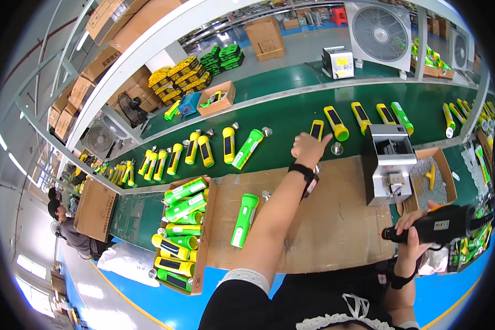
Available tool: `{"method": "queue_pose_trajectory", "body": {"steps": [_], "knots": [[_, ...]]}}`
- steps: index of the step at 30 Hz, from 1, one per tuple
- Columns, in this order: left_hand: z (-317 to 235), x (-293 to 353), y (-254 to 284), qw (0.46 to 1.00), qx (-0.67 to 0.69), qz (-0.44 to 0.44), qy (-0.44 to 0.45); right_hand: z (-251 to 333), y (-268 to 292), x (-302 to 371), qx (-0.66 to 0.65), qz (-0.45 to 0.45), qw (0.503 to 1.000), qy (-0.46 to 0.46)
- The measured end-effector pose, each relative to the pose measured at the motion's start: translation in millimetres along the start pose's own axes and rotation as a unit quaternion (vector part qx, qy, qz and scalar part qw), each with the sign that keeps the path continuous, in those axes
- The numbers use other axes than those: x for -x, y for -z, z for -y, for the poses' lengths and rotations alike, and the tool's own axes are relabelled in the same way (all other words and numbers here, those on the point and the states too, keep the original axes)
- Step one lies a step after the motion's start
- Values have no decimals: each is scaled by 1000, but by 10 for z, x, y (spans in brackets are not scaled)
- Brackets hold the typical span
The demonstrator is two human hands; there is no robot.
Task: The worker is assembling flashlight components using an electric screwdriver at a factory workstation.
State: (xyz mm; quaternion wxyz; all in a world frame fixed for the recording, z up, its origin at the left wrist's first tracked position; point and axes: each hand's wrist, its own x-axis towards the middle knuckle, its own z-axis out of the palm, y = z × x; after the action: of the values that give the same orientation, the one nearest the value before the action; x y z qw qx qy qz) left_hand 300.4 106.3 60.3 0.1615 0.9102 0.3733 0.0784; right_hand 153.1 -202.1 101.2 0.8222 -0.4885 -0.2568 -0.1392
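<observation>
My left hand [308, 149] reaches across the green conveyor belt, its fingers and thumb around the lower end of a yellow flashlight [317, 129] with a dark panel. Part of that flashlight is hidden behind the hand. A small silver lamp head [337, 148] lies just right of my thumb. At the lower right, my right hand [411, 242] is closed round a black electric screwdriver [443, 224], held roughly level. On the cardboard-covered bench [324, 220], left of my left forearm, a green flashlight [245, 220] lies by itself.
A carton [203, 247] of green and yellow flashlights stands at the bench's left. Several more flashlights [228, 146] line the belt. To the right are a metal machine [388, 165] and a box of small screws [451, 190]. A metal rail [291, 93] runs behind the belt.
</observation>
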Motion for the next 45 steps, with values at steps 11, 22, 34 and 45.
{"method": "queue_pose_trajectory", "body": {"steps": [11,22,34,45], "knots": [[1523,-1346,84,973,-212,-70,57,-146,737,144,73,-48,996,4],[912,486,1127,936,155,-144,-282,-175,493,-199,98,-4,995,34],[1521,2499,-53,870,422,99,-237,-418,278,-893,77,-52,987,128],[1788,2604,517,845,438,132,-276,-360,334,-908,80,-20,990,118]]}}
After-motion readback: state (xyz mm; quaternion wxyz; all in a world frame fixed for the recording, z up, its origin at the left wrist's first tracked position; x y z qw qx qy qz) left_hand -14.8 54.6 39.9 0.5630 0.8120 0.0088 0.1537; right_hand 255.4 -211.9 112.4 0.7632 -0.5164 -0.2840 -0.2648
